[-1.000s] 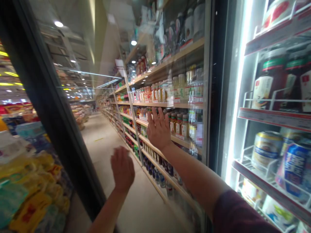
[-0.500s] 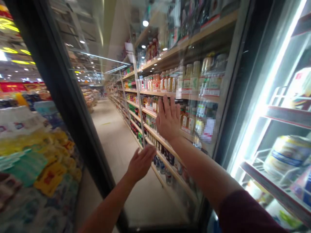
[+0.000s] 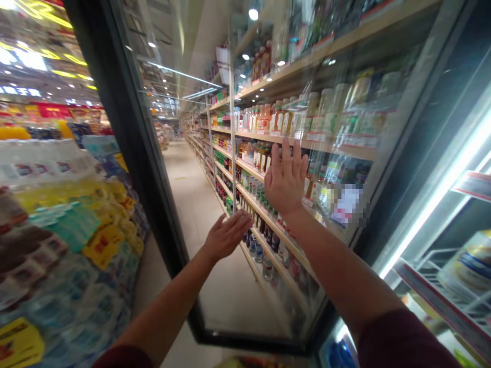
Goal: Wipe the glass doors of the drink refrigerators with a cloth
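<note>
In the head view a glass door [image 3: 253, 312] with a dark frame stands swung out from a lit cooler. My right hand [image 3: 286, 179] is raised with fingers stretched out, palm toward the pane. My left hand [image 3: 229, 234] is lower and to the left, its fingers straight and angled up to the right, also in front of the glass. Neither hand holds anything. Whether the palms touch the pane I cannot tell. A blurred-out label [image 3: 347, 204] is on the door to the right of my right hand.
Through the glass show wooden shelves [image 3: 268, 135] of bottled drinks and a long aisle floor [image 3: 192, 204]. Wrapped drink packs [image 3: 76, 225] are stacked at the left. On the right, the cooler has wire shelves [image 3: 441, 301] with packaged goods and a bright light strip [image 3: 433, 209].
The view has turned, so the door, shelves and cooler sit further right in the picture. More of the drink packs shows. Both hands stay stretched out before the glass.
</note>
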Tool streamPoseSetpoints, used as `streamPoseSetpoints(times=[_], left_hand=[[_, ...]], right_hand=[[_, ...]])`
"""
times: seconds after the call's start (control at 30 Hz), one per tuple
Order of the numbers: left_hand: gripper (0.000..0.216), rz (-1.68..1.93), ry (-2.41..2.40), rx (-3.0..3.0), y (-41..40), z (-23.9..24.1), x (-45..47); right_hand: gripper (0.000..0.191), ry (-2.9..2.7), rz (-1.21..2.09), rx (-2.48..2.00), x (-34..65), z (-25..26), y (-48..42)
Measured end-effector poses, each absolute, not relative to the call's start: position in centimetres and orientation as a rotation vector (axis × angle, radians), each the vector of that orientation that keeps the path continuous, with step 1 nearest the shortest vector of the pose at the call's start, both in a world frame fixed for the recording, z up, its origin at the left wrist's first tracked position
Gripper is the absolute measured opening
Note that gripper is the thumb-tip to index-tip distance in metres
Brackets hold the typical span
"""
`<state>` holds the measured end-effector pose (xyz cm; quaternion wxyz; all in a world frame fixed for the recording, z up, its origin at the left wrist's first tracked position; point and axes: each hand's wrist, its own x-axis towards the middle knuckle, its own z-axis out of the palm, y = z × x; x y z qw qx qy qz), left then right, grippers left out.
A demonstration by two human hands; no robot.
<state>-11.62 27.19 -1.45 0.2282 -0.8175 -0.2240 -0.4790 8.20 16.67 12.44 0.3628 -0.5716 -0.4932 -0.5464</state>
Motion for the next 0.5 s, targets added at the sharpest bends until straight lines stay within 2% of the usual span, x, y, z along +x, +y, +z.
streamPoseSetpoints(times=[0.07,0.17,0.23,0.4,0.5], left_hand=[[0.044,-1.366,-0.663,-2.198,28.5,-0.5,-13.2],[0.057,-1.595,-0.900,-1.992,29.8,1.8,-14.6],[0.060,-1.625,-0.933,-1.966,29.3,1.9,-13.7],[0.043,-1.174,-0.423,-2.300,27.3,-0.1,-11.2],[0.043,-1.242,-0.495,-2.256,29.0,2.3,-13.4]], right_hand=[[0.060,-1.274,-1.405,-1.474,8.2,12.4,16.6],[0.060,-1.263,-1.414,-1.479,8.2,12.4,16.7],[0.060,-1.257,-1.417,-1.479,8.2,12.3,16.8],[0.059,-1.250,-1.435,-1.454,8.3,12.3,16.9],[0.061,-1.263,-1.415,-1.441,8.4,12.3,16.9]])
